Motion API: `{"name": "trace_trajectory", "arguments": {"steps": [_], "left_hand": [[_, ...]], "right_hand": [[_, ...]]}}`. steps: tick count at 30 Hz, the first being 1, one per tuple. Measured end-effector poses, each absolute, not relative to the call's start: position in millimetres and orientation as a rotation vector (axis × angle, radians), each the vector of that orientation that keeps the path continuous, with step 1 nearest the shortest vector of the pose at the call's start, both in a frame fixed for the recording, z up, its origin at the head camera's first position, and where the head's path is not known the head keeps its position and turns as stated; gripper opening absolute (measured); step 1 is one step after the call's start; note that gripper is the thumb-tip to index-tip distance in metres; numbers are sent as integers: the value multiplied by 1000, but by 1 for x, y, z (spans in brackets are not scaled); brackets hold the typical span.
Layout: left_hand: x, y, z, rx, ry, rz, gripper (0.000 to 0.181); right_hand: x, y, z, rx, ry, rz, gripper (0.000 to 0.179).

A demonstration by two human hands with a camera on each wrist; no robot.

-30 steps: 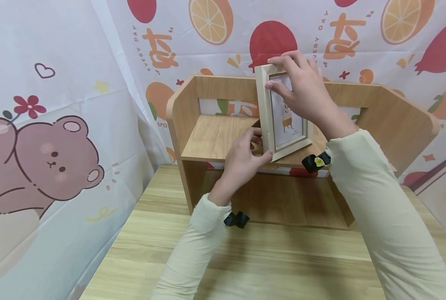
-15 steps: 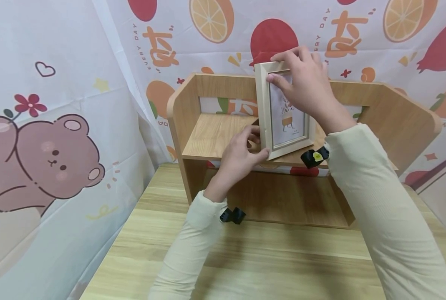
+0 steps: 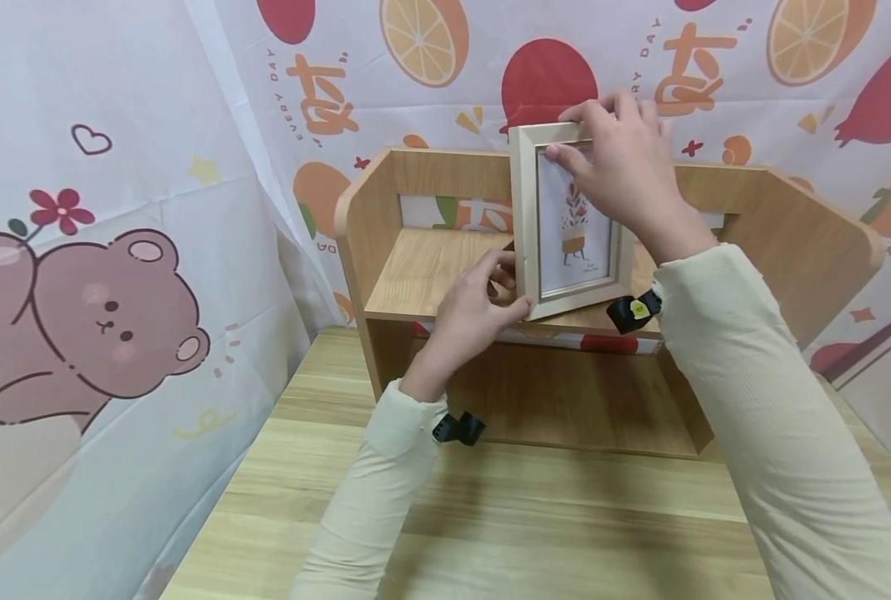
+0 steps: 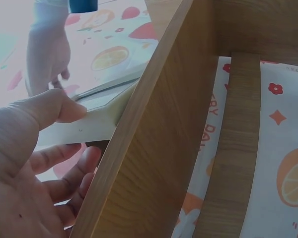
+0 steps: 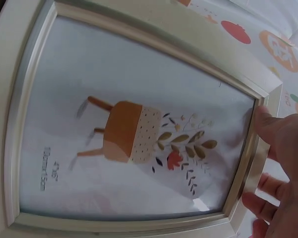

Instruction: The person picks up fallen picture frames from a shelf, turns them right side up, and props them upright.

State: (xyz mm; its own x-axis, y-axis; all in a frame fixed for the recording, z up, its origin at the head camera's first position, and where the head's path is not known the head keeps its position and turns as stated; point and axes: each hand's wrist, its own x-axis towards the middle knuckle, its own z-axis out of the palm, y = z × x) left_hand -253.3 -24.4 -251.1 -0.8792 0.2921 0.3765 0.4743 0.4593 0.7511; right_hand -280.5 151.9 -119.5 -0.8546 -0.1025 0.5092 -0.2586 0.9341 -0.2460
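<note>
A cream picture frame (image 3: 528,225) stands upright on the upper board of a wooden desk shelf (image 3: 430,267), turned slightly to one side. Behind its glass is a print (image 5: 124,134) of a potted plant on legs. My right hand (image 3: 628,175) grips the top edge, thumb on the front and fingers over the back. At the lower left corner my left hand (image 3: 471,308) pinches the side, the thumb in front and the fingers behind. The left wrist view shows the left thumb (image 4: 64,106) on the frame close to the shelf board's edge.
The shelf sits on a light wood table (image 3: 565,517), its lower compartment (image 3: 580,400) below the frame. Its side panels rise left and right. Behind it hangs a fruit-print cloth (image 3: 430,108); a bear-print cloth (image 3: 115,317) hangs at the left.
The frame has turned a little so its front faces me more. Both hands keep hold of it; the right hand has shifted slightly right and the left wrist slightly left.
</note>
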Motion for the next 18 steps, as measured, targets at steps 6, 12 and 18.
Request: {"name": "trace_trajectory", "arguments": {"steps": [6,12,18], "left_hand": [[-256,-28,-249,-680,-2535,-1477,48],[-259,-32,-250,-683,-2543,-1516,48],[-262,-35,-249,-707,-2540,-1572,49]], "right_hand": [[-280,160,-117,178,-2611,363,55],[-283,169,-117,152,-2626,371,55],[-284,178,-119,127,-2624,382,55]]}}
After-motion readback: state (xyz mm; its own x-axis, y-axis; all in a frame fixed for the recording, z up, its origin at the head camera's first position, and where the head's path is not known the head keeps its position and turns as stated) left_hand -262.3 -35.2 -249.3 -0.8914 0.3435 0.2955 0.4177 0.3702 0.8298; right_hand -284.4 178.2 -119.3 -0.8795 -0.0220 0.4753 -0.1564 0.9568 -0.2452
